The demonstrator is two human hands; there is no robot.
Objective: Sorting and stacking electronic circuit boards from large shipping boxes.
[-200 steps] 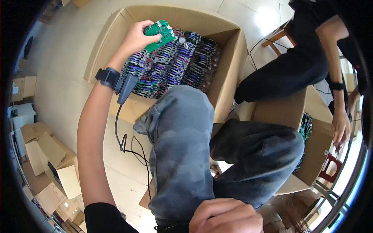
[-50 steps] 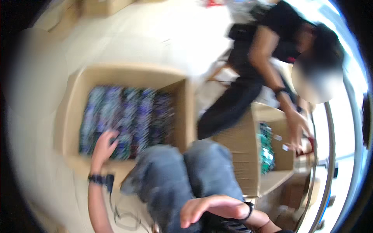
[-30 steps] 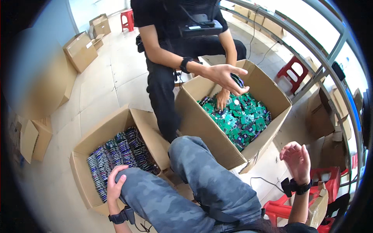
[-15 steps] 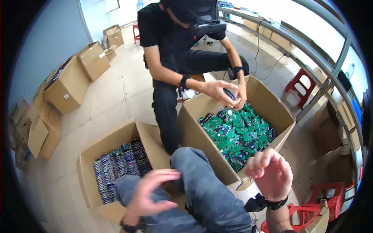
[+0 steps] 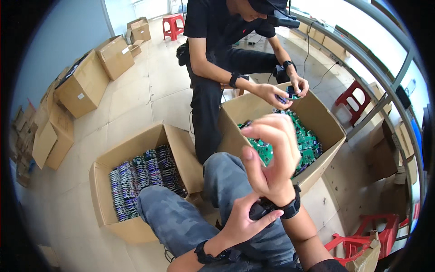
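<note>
My right hand (image 5: 275, 152) is raised over the near edge of a cardboard box (image 5: 328, 165). It holds nothing; its fingers are curved, with the thumb apart from them. My left hand (image 5: 240, 220) reaches across to my right wrist and grips a small black device (image 5: 262, 209) on the black wrist strap (image 5: 293, 204) there. Green circuit boards (image 5: 308, 136) lie loose in the box, partly hidden behind my right hand. To the left, a second cardboard box (image 5: 97, 199) holds rows of stacked circuit boards (image 5: 140, 174).
Across from me sits a person in black (image 5: 206, 68), handling a circuit board (image 5: 293, 92) above the loose ones. Several cardboard boxes (image 5: 81, 88) line the left wall. Red stools (image 5: 353, 100) stand at the right, beside a metal-framed bench (image 5: 385, 93).
My hands were apart with nothing in them. My left hand has moved right and taken hold of the device at my right wrist. My right hand has shifted left.
</note>
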